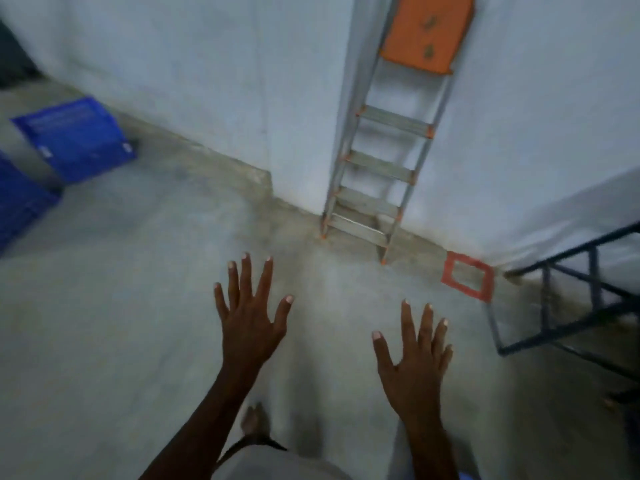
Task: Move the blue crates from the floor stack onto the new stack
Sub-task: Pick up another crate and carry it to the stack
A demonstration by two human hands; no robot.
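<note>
A blue crate (74, 138) sits on the concrete floor (121, 306) far to the left of the ladder (377, 174), close to the foot of the pale wall (194, 74). A second blue crate (20, 206) shows only in part at the left edge of the view, nearer the person than the first one and just beside it; whether the two touch is unclear through the blur.

Between the crates and the ladder the floor lies bare. The ladder, metal with orange end caps and an orange top plate (427, 29), leans against a corner of the wall, its feet on the floor. To the right of the ladder's foot an orange square outline (467, 275) lies on the floor, and further right stands a dark metal frame (568, 299), cut off by the edge of the view.

The left hand (251, 317) and the right hand (414, 358) are both held out in front of the body, below the ladder in the view, backs up, fingers straight and spread wide. Neither holds or touches anything, and both are well apart from the crates. A bare foot (254, 419) shows on the floor below the left forearm.
</note>
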